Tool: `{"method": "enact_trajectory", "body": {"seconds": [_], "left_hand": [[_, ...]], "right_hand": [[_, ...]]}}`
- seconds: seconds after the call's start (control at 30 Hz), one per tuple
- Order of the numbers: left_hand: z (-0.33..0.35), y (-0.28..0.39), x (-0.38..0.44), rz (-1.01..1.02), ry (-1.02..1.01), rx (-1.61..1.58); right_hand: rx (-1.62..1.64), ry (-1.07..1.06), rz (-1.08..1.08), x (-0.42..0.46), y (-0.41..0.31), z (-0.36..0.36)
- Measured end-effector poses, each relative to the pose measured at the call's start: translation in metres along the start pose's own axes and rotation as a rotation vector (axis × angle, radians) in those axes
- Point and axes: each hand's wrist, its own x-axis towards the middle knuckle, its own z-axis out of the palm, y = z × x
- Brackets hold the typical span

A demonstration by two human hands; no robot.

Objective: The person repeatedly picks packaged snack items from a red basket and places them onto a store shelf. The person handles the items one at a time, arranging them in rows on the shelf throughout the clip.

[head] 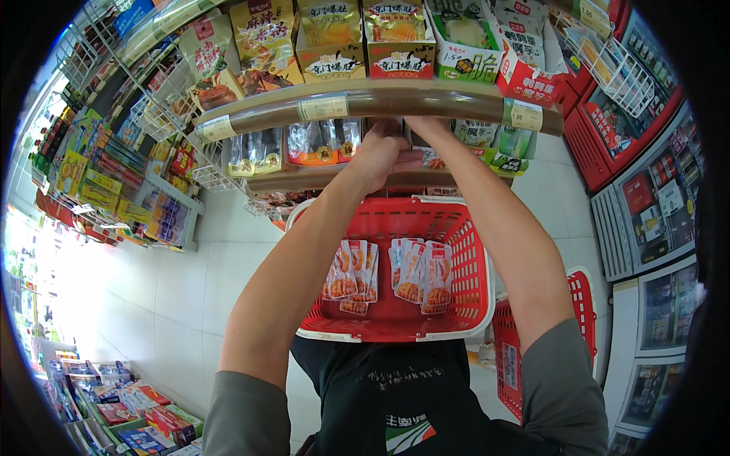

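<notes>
Both my arms reach over a red plastic shopping basket (388,328) to the lower snack shelf. My left hand (383,154) is at the middle of that shelf, its fingers pointing right and partly under the upper shelf's brown edge (393,101). Only the wrist side of my right hand (425,123) shows; the same edge hides its fingers. Whether either hand holds something cannot be made out. Inside the basket lie two overlapping groups of snack packets, one at left (351,273) and one at right (422,273). Dark packets in a display box (324,139) stand left of my hands.
Boxed snack pouches (399,43) line the upper shelf, with price labels (323,107) along its edge. A second red basket (507,359) is on the floor at right. Glass-fronted coolers (656,216) stand at far right. White wire racks (214,174) hang at left.
</notes>
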Motion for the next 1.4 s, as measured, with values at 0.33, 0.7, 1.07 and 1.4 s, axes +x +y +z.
{"method": "enact_trajectory", "body": {"seconds": [0.33, 0.7, 1.07, 1.4], "left_hand": [[-0.099, -0.097, -0.096, 0.143, -0.005, 0.551], [-0.196, -0.25, -0.108, -0.284, 0.091, 1.241], [-0.18, -0.216, -0.119, -0.161, 0.176, 1.168], [-0.128, -0.115, -0.151, 0.047, 0.233, 0.493]], "right_hand": [[0.417, -0.232, -0.05, -0.197, -0.058, -0.066], [0.478, -1.132, 0.659, -0.306, -0.049, 0.096], [0.685, -0.957, 0.814, -0.315, -0.045, 0.108], [1.071, -0.952, 0.691, -0.256, -0.039, -0.019]]}}
